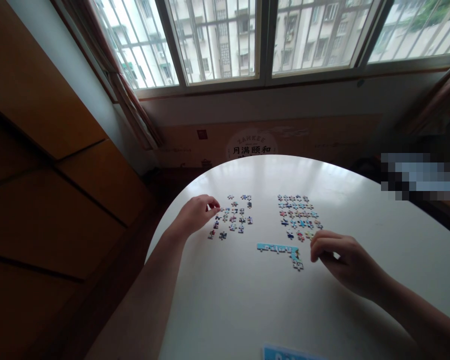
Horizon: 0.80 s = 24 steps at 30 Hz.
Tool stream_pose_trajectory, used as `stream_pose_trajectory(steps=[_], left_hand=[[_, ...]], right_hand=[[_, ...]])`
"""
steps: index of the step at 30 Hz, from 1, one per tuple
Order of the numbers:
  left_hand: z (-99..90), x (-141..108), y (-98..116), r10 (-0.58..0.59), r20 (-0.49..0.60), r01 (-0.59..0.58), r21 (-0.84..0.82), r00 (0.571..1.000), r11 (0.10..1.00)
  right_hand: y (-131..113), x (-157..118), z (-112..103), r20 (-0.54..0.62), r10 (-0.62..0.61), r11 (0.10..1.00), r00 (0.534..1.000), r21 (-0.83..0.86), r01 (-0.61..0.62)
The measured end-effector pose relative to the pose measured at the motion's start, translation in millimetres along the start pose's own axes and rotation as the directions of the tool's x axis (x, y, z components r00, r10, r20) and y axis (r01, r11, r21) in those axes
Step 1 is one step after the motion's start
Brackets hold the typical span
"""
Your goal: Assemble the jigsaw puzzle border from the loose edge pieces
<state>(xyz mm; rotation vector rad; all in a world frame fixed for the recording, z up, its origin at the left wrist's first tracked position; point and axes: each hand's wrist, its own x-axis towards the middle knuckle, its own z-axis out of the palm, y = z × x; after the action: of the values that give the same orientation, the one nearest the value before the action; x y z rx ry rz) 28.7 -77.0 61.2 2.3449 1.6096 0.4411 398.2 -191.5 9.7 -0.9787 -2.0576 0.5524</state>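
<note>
Loose jigsaw pieces point(233, 219) lie in a scattered group on the left part of the white table. My left hand point(199, 212) is at that group's left edge, thumb and fingertips close together at a piece; whether it grips the piece is too small to tell. A second group of pieces point(302, 214) lies in rough rows to the right. Below it, a joined blue strip point(277, 248) bends downward at its right end. My right hand point(335, 252) hovers or rests just right of the strip, fingers curled with the tips pressed together; anything between them is hidden.
The round white table point(217, 310) fills the middle. A blue printed item point(290, 353) shows at the bottom edge. Behind the table are a printed box or panel point(307, 137) and barred windows. Wooden cabinets point(41, 200) stand at the left.
</note>
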Motion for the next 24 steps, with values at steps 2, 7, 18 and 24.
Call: stream_pose_trajectory(steps=[2, 7, 18, 24], left_hand=[[7.3, 5.9, -8.5, -0.058, -0.115, 0.063, 0.033, 0.992, 0.997], [21.8, 13.2, -18.1, -0.149, -0.1, 0.151, 0.015, 0.984, 0.988], [30.3, 18.7, -24.7, -0.113, -0.089, 0.116, 0.033, 0.99, 0.993], [30.5, 20.5, -25.0, -0.129, -0.094, 0.133, 0.044, 0.987, 0.99]], right_hand=[[0.1, 0.0, 0.5, -0.003, -0.004, 1.0, 1.0, 0.005, 0.004], [0.6, -0.1, 0.7, -0.002, -0.005, 1.0, 1.0, 0.006, 0.005], [-1.9, 0.8, 0.8, -0.012, -0.002, 1.0, 1.0, 0.02, 0.003], [-0.6, 0.3, 0.9, -0.006, 0.002, 1.0, 1.0, 0.015, -0.002]])
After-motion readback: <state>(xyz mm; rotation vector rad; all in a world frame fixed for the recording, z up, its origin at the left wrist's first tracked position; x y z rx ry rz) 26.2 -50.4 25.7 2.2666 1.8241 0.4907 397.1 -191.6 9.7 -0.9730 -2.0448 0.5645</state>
